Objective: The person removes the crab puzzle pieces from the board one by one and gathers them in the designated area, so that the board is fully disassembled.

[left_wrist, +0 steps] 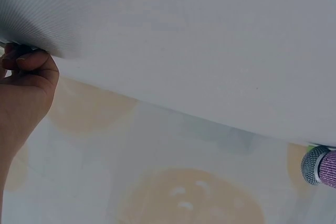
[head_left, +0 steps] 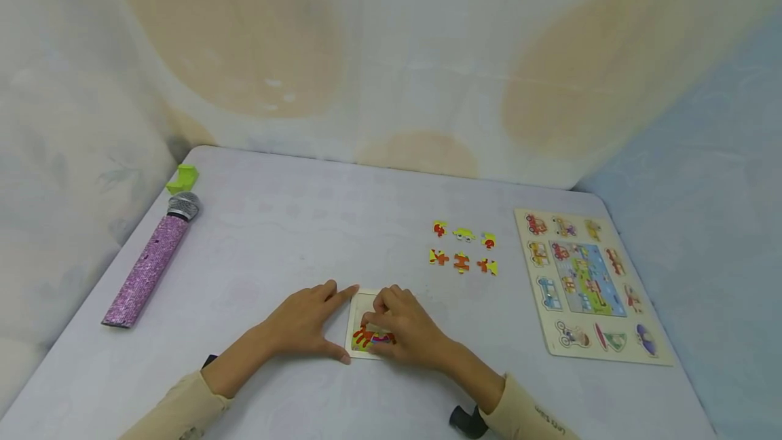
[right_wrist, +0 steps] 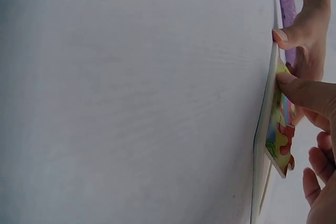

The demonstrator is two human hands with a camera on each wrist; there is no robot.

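A small wooden puzzle tray (head_left: 365, 301) lies flat at the table's front middle, with colourful red, yellow and blue puzzle pieces (head_left: 361, 339) in its lower part. My left hand (head_left: 299, 324) spreads thumb and index finger along the tray's left side, touching its corners. Over the tray, my right hand (head_left: 412, 328) pinches a puzzle piece, partly hidden by the fingers. In the right wrist view, a puzzle piece (right_wrist: 281, 148) with red and green shapes tilts above the tray edge, and the right thumb (right_wrist: 302, 90) presses the picture side. The left wrist view hides the tray.
Several loose puzzle pieces (head_left: 461, 262) lie in two rows right of the hands' far side. A large picture puzzle board (head_left: 552, 345) lies at the right. A sparkly pink microphone (head_left: 146, 267) and a green block (head_left: 182, 179) lie near the left edge.
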